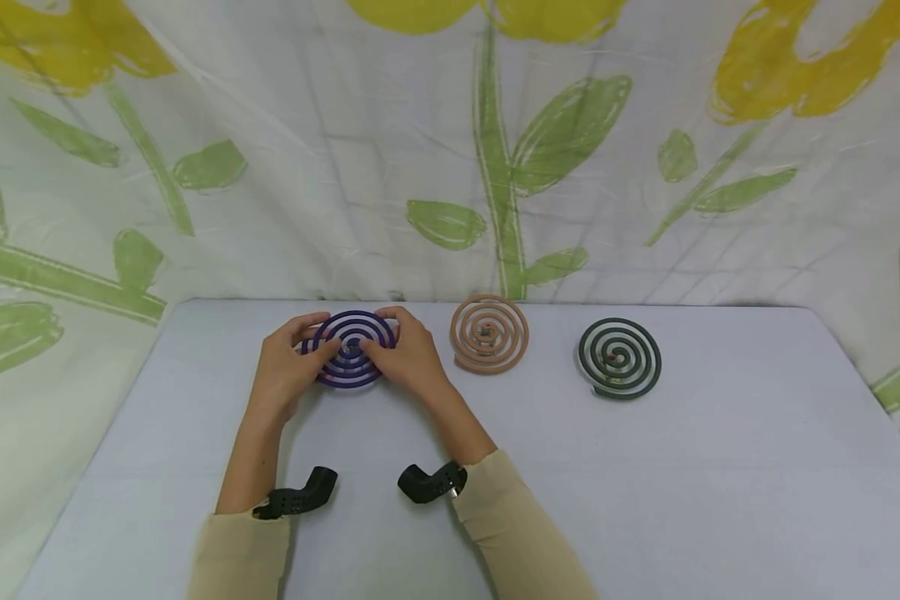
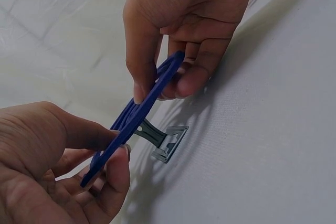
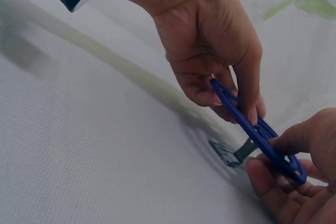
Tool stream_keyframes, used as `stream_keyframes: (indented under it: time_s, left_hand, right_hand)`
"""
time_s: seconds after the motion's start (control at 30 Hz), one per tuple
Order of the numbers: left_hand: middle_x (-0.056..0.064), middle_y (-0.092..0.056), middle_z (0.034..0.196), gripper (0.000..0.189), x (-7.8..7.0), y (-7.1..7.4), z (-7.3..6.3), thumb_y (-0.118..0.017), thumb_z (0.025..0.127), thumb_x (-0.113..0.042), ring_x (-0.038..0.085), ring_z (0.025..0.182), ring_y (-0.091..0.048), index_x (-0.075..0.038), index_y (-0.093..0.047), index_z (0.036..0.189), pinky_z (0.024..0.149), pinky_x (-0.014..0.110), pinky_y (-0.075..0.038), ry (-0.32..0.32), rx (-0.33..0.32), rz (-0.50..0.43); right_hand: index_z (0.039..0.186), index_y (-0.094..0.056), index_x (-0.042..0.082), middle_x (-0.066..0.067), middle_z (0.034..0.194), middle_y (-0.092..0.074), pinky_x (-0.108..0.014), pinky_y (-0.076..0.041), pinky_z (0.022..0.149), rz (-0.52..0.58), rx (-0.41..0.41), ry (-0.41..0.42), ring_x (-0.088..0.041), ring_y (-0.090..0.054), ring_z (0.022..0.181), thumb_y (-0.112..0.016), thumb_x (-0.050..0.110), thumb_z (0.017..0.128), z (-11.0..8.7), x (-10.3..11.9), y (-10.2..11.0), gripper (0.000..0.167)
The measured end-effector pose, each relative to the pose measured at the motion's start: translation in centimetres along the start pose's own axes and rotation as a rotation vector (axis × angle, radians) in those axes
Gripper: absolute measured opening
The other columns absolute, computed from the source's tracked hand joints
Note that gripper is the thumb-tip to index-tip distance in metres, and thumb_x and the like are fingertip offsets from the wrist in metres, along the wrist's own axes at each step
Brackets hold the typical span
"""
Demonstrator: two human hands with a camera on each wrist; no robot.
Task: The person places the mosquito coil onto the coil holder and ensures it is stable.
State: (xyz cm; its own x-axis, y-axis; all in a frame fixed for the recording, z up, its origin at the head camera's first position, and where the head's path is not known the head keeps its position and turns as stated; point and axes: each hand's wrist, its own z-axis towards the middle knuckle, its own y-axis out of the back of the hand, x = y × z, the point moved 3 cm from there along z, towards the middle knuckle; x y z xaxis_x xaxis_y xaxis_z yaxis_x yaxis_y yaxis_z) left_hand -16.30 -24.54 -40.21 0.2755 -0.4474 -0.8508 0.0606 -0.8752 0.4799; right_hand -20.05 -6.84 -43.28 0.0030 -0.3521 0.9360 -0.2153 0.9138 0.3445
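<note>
A dark blue mosquito coil is held just above the table near its back left. My left hand pinches its left rim between thumb and fingers, while the right hand grips the opposite rim. Both thumbs lie on top of the coil close to its middle. Under it, in the left wrist view, a small metal stand has its flat base on the white surface and its upright reaching the coil's underside. Whether the upright's tip is fixed in the coil cannot be made out.
To the right of the hands lies a brown mosquito coil, with a dark green coil farther right. Small stand tips show at the centres of both. Behind the white table hangs a flower-printed curtain.
</note>
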Motion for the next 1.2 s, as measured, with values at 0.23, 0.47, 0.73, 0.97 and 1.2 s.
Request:
stream_keyframes:
  time_s: [0.23, 0.47, 0.73, 0.97, 1.2]
  left_hand:
    - [0.023, -0.061, 0.142, 0.054, 0.10, -0.03, 0.13, -0.068, 0.102, -0.017, 0.029, 0.120, -0.060, -0.009, -0.053, 0.154, 0.075, 0.007, -0.051, -0.005, -0.001, 0.001]
    - [0.024, -0.061, 0.142, 0.054, 0.04, -0.15, 0.17, -0.068, 0.102, -0.015, 0.029, 0.119, -0.060, -0.008, -0.054, 0.154, 0.075, 0.007, -0.052, -0.005, 0.001, -0.008]
    - [0.024, -0.062, 0.142, 0.054, 0.00, -0.10, 0.06, -0.068, 0.102, -0.015, 0.027, 0.117, -0.060, -0.008, -0.054, 0.154, 0.074, 0.008, -0.053, -0.008, 0.000, -0.009]
    - [0.024, -0.062, 0.141, 0.054, 0.10, -0.06, 0.06, -0.068, 0.102, -0.015, 0.027, 0.116, -0.060, -0.008, -0.054, 0.154, 0.075, 0.008, -0.052, -0.007, 0.002, -0.007]
    - [0.024, -0.062, 0.141, 0.054, 0.18, -0.04, 0.08, -0.068, 0.102, -0.015, 0.026, 0.114, -0.059, -0.008, -0.054, 0.154, 0.074, 0.008, -0.053, -0.002, -0.001, -0.007]
  right_hand:
    - [0.136, -0.065, 0.011, -0.011, 0.091, -0.074, -0.022, -0.050, 0.072, 0.002, 0.000, 0.004, -0.010, -0.061, 0.076, -0.078, 0.022, 0.092, -0.03, 0.04, 0.06, 0.047]
    - [0.136, -0.065, 0.011, -0.009, 0.088, -0.073, -0.021, -0.048, 0.070, 0.000, -0.005, 0.004, -0.010, -0.060, 0.075, -0.078, 0.022, 0.092, 0.06, -0.12, 0.12, 0.047]
    - [0.136, -0.065, 0.011, -0.009, 0.087, -0.073, -0.020, -0.048, 0.069, 0.012, -0.002, -0.001, -0.009, -0.060, 0.074, -0.079, 0.022, 0.092, 0.00, -0.06, 0.12, 0.047]
    - [0.136, -0.065, 0.010, -0.010, 0.089, -0.074, -0.022, -0.049, 0.070, 0.008, -0.003, 0.001, -0.010, -0.061, 0.075, -0.078, 0.022, 0.092, 0.03, -0.16, 0.04, 0.047]
    - [0.136, -0.065, 0.010, -0.009, 0.090, -0.075, -0.023, -0.051, 0.072, -0.006, -0.001, 0.005, -0.009, -0.062, 0.076, -0.078, 0.022, 0.092, 0.12, -0.22, -0.05, 0.048]
